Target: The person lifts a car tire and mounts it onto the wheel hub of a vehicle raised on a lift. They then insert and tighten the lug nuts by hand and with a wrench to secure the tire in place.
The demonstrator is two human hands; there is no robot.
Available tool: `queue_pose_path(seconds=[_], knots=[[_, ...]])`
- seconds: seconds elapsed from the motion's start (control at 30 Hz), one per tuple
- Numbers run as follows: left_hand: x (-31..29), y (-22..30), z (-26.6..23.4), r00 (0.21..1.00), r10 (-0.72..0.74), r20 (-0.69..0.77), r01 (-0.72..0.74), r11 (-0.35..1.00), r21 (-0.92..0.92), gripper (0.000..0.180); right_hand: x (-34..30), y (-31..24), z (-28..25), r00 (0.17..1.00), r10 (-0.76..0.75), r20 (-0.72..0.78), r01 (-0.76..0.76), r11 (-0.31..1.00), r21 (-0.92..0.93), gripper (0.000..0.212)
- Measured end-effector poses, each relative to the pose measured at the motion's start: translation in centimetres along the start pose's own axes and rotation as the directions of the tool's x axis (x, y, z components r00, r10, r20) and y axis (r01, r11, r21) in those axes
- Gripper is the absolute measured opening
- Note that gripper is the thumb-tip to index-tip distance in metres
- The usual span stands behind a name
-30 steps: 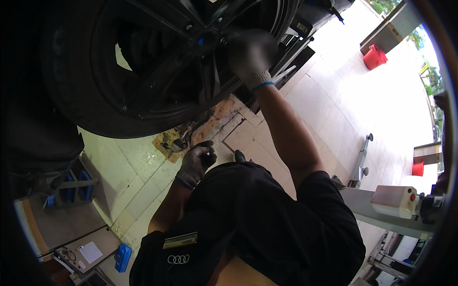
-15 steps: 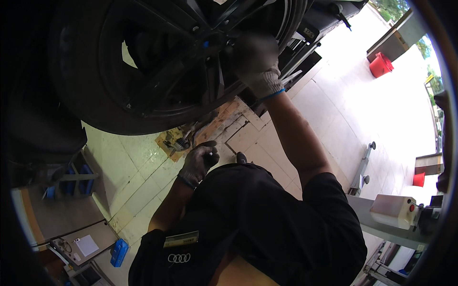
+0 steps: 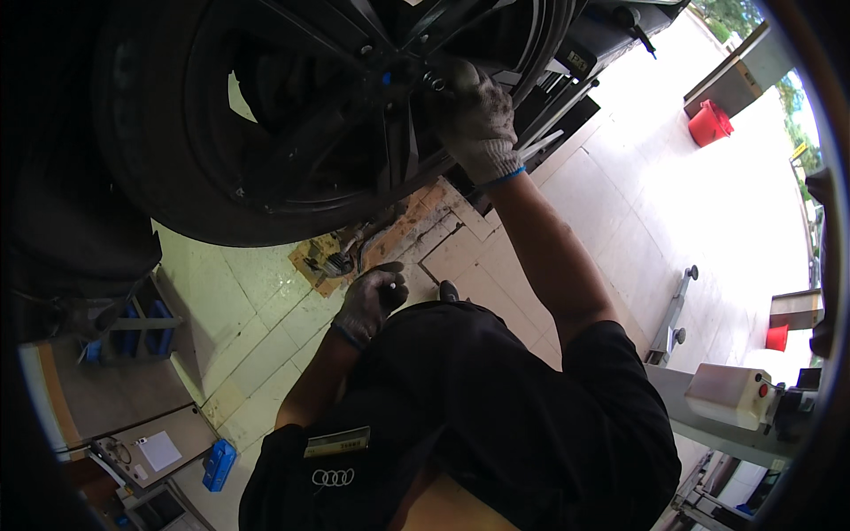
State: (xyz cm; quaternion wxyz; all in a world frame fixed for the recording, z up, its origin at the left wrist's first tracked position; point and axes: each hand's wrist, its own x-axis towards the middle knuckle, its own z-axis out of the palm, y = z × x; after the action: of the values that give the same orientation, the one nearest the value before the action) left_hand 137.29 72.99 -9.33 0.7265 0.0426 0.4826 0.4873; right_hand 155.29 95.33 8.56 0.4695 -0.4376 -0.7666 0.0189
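Note:
A large black tyre (image 3: pixel 208 217) on a dark multi-spoke wheel rim (image 3: pixel 305 159) fills the upper left, raised off the floor. My right hand (image 3: pixel 478 115), in a grey knit glove with a blue cuff edge, is up against the spokes just right of the hub (image 3: pixel 387 80). Its fingers are closed around a small round metal piece (image 3: pixel 434 81) with shiny rings; its full shape is hidden. My left hand (image 3: pixel 370 301), in a darker glove, hangs closed below the tyre, near my body. A small pale tip (image 3: pixel 392 286) shows at its fingers; the rest of it is covered.
Behind the wheel stands dark equipment (image 3: pixel 580 62). A stained board with parts (image 3: pixel 323 261) lies on the tiled floor. A lift arm (image 3: pixel 677 310) and a whitish tank (image 3: pixel 726 394) are at right. Red buckets (image 3: pixel 710 124) stand farther off; a blue case (image 3: pixel 220 465) is at lower left.
My right hand, blurred by motion before, is now sharp at nearly the same place by the hub, and the shiny metal piece shows. My left hand has stayed put.

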Motion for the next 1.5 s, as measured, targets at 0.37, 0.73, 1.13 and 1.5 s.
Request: queue_pose_path(seconds=[0.37, 0.73, 1.13, 1.5], knots=[[0.0, 0.1, 0.2, 0.999, 0.003, 0.053, -0.006, 0.999, 0.047, 0.031, 0.6, -0.3, -0.3, 0.903, 0.361, 0.235, -0.359, 0.932, -0.053, 0.041], [-10.4, 10.8, 12.1, 0.299, 0.143, 0.943, -0.475, -0.835, 0.277, 0.032, 0.1, 2.1, 0.3, 0.978, -0.206, -0.04, 0.201, 0.975, -0.092, 0.04], [-16.3, 10.1, 18.0, 0.272, 0.092, 0.958, -0.441, -0.873, 0.209, 0.029, 1.4, 1.4, -0.2, 0.977, 0.155, 0.148, -0.095, 0.932, -0.349, 0.042], [-17.1, 10.0, 19.9, 0.272, 0.133, 0.953, -0.356, -0.906, 0.228, 0.027, 1.1, 1.6, 0.3, 0.992, 0.091, 0.084, -0.055, 0.933, -0.357, 0.037]])
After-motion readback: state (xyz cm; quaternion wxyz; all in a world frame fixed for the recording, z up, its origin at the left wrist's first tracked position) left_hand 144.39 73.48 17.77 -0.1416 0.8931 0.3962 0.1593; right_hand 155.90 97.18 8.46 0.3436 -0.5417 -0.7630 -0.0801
